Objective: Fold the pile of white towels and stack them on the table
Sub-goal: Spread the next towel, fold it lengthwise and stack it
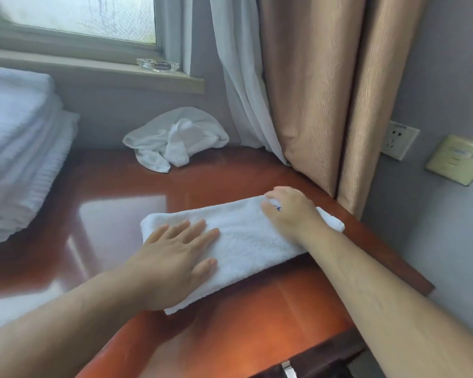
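A white towel [246, 241] folded into a long strip lies across the glossy reddish wooden table [115, 192]. My left hand [175, 252] rests flat on its left end, fingers spread. My right hand [287, 211] presses on the right end near the table's edge, fingers curled at the towel's far border; whether it pinches the cloth is unclear. A crumpled white towel [175, 140] lies at the back of the table against the wall. A tall stack of folded white towels [19, 148] stands at the left.
Beige curtains [325, 91] and a white sheer hang at the table's right back corner. A glass ashtray [159, 65] sits on the window sill. A wall socket [399, 139] and a switch plate [456, 162] are on the right wall.
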Demonstrator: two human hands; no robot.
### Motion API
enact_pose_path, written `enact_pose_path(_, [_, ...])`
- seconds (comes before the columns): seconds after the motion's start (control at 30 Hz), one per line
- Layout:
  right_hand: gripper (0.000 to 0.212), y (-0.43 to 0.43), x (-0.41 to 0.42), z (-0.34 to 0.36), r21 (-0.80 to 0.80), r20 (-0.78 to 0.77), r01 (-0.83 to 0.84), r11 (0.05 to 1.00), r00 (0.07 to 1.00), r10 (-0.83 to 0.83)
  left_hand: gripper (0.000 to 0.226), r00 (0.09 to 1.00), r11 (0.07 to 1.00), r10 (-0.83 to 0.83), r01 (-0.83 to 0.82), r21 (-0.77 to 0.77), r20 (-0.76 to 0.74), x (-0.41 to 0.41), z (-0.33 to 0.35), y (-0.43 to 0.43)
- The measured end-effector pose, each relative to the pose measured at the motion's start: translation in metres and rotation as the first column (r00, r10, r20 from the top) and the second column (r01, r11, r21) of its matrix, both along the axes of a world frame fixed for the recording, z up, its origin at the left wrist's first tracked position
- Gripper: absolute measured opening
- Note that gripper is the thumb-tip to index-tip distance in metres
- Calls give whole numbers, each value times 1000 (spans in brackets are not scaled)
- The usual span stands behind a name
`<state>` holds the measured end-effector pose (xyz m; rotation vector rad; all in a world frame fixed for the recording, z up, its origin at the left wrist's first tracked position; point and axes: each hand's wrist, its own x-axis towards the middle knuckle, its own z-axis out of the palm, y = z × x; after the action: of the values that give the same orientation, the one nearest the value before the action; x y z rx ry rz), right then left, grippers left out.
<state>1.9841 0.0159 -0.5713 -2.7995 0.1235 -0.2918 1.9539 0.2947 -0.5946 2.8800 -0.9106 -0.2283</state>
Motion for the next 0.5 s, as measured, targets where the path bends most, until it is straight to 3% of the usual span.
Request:
enact_pose_path(0.07, [58, 11, -2, -13, -52, -212, -108, 993, 973, 94, 69, 1000, 1000, -11, 11, 14, 4, -1, 0, 0])
enact_pose_path(0.13, [68, 10, -1, -19, -118, -305, -127, 985, 949, 85, 69, 1000, 1000, -15, 15, 19, 8, -3, 0, 1])
enact_pose_path(0.27, [69, 13, -3, -17, -156, -337, -109, 982, 940, 51, 64, 1000, 1000, 12, -12, 3, 26, -8, 0, 15])
enact_pose_path(0.4, [71, 36, -21, -17, -202, -356, -57, 978, 934, -19, 57, 990, 990, 142, -142, 9, 27, -3, 2, 47])
enact_pose_path(0.5, [82, 71, -45, -21, -214, -344, -131, 968, 938, 51, 78, 932, 932, 362, -360, -46, 29, -7, 6, 77])
